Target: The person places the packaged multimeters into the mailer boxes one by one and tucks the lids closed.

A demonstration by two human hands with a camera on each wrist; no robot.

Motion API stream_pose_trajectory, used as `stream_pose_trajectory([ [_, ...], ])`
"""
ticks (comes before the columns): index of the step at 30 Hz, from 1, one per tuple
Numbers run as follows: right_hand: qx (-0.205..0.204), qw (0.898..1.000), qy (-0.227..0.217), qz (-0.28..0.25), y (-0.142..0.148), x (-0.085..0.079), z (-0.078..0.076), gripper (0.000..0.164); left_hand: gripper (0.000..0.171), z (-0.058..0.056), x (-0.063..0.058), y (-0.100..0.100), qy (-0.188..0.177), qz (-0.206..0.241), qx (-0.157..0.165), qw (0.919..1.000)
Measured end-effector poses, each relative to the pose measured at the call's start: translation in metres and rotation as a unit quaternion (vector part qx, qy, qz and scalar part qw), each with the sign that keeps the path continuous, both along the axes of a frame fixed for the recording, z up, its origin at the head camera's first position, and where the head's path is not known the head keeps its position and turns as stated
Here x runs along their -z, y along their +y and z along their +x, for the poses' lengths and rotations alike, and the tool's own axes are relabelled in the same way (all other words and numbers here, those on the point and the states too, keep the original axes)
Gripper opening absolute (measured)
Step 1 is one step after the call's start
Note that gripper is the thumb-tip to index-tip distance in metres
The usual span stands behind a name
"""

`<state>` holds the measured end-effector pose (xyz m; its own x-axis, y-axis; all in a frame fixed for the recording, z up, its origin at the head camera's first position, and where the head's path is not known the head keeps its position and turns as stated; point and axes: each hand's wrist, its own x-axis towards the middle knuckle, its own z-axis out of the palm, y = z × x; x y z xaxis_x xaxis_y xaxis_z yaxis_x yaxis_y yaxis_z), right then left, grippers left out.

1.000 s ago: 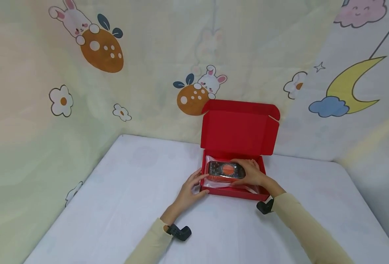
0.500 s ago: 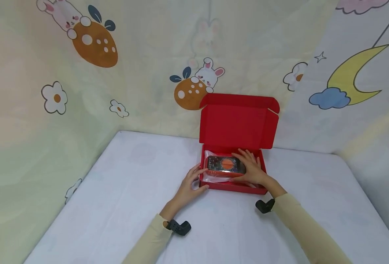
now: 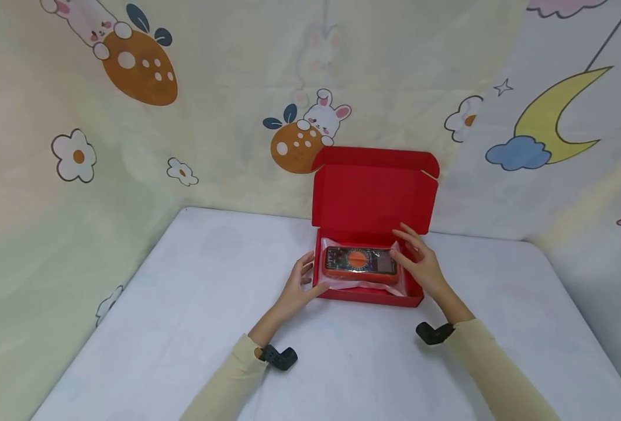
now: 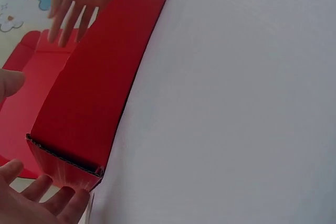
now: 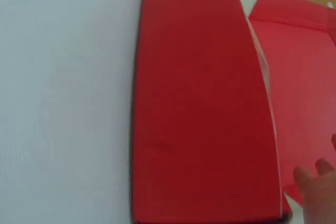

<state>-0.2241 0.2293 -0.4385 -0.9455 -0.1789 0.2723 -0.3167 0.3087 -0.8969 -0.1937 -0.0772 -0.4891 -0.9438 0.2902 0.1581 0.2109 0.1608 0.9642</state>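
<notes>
An orange-and-black multimeter (image 3: 363, 275) with an orange dial lies face up in the red cardboard box (image 3: 368, 296), in clear plastic wrapping (image 3: 401, 286). My left hand (image 3: 291, 294) is at the box's left end. In the left wrist view its fingertips (image 4: 73, 203) touch the end wall, and the thumb (image 4: 11, 82) stands apart. My right hand (image 3: 425, 268) is over the right end of the box, fingers spread, holding nothing; part of it shows in the right wrist view. Whether its thumb still touches the wrapping, I cannot tell.
The box's lid (image 3: 371, 196) stands raised at the back, near the printed cloth wall (image 3: 226, 117). Beneath everything is a white-covered table (image 3: 342, 362). A black wrist camera (image 3: 281, 358) sits on the left wrist, another black wrist camera (image 3: 434, 333) on the right.
My right hand has let go of the multimeter and moved right, so the meter's display end now shows. The multimeter stays in the box. My left hand stays at the left end.
</notes>
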Motion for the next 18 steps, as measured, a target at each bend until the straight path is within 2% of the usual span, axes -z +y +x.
stream_pose_trajectory([
  [1, 0.003, 1.0, 0.0, -0.013, 0.002, -0.001, 0.001, 0.054, 0.082, 0.001, -0.006, 0.0, 0.001, -0.003, 0.002, 1.0],
  [6, 0.019, 0.998, -0.002, -0.056, 0.012, -0.008, 0.003, 0.051, 0.086, -0.007, -0.017, 0.001, 0.004, -0.027, 0.003, 0.9996],
  [8, 0.035, 0.997, -0.007, -0.071, 0.014, -0.011, 0.001, 0.054, 0.089, -0.017, -0.018, 0.002, 0.009, -0.03, -0.008, 0.9995],
  [13, 0.077, 0.989, -0.044, -0.122, 0.018, -0.017, -0.007, 0.061, 0.096, -0.044, -0.038, 0.007, 0.018, -0.033, -0.035, 0.9987],
  [18, 0.053, 0.976, -0.07, -0.201, 0.013, -0.02, -0.008, 0.067, 0.102, -0.06, -0.05, 0.013, 0.033, -0.036, -0.034, 0.9982],
])
